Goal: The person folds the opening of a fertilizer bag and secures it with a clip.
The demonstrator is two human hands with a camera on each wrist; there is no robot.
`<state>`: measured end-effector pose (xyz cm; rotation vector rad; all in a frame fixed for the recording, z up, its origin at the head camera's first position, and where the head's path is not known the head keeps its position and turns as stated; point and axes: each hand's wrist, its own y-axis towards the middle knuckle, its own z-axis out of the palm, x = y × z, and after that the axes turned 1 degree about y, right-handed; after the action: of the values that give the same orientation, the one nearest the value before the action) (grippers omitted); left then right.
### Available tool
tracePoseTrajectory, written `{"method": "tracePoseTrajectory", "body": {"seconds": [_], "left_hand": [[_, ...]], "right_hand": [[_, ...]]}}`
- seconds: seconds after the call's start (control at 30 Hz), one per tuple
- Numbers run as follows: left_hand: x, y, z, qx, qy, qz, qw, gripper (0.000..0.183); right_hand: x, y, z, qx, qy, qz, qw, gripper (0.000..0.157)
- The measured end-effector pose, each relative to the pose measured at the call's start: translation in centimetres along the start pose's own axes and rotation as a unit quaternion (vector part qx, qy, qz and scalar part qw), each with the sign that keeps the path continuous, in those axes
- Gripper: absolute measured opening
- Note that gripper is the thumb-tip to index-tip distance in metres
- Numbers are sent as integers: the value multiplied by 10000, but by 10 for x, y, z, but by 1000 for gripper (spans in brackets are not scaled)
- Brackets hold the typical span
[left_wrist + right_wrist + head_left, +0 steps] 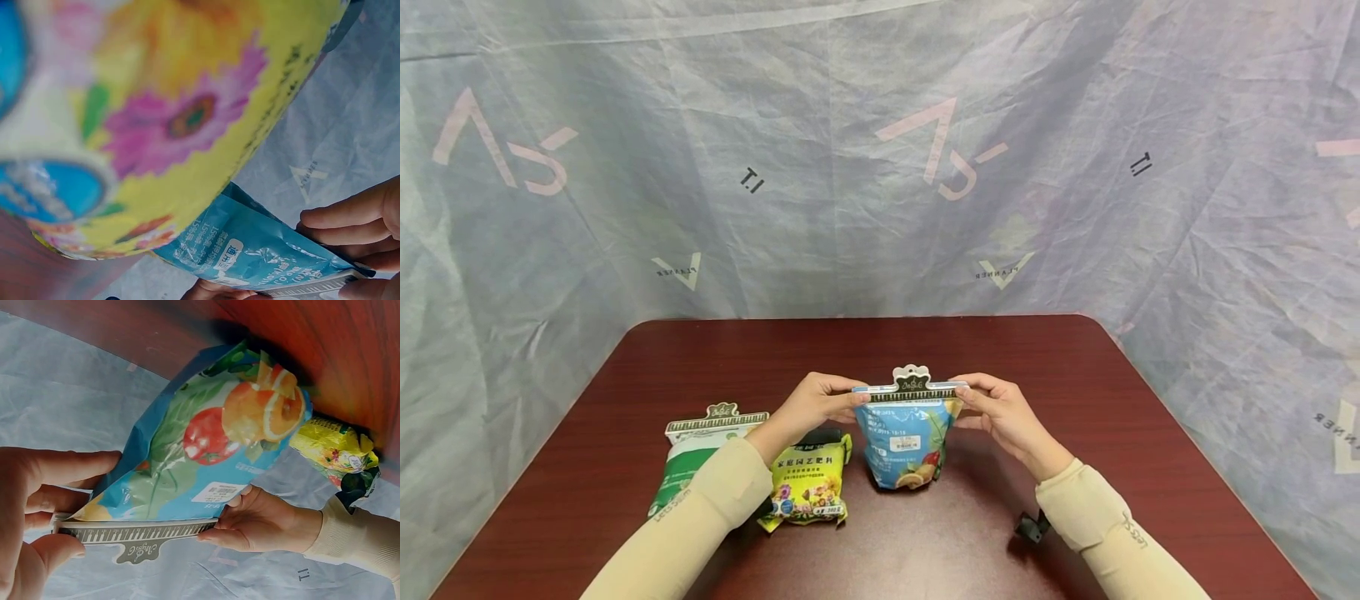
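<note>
A blue fertilizer bag (898, 446) with fruit pictures is upright near the middle of the table, its top edge in a piano-key-patterned clip (913, 388). My left hand (820, 402) pinches the clip and bag top at the left end. At the right end, my right hand (1003, 412) does the same, thumb on the near side. The right wrist view shows the clip (137, 534) lying along the bag's folded mouth, with the left hand (269, 520) at its far end. Whether the bag's base touches the table is hard to tell.
A yellow bag (811, 479) with flower prints lies left of the blue one, a dark piece at its top. Further left is a green-and-white bag (681, 467) with a similar clip (718, 419), partly behind the left forearm. A small black device (1032, 527) is by the right wrist.
</note>
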<state>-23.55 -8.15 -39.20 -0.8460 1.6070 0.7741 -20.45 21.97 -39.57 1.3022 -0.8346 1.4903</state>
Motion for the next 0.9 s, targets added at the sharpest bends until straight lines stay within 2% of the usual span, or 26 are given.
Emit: {"method": "tracePoseTrajectory", "body": {"seconds": [0.23, 0.43, 0.9], "left_hand": [[2, 3, -1, -15, -217, -171, 9996, 46], [5, 5, -2, 58, -494, -430, 9978, 47], [5, 5, -2, 328, -1225, -1035, 9865, 43]], "right_hand": [[5, 1, 3, -254, -128, 209, 9994, 13], [6, 1, 4, -248, -93, 303, 9992, 15], [4, 0, 3, -349, 144, 707, 9968, 13]]}}
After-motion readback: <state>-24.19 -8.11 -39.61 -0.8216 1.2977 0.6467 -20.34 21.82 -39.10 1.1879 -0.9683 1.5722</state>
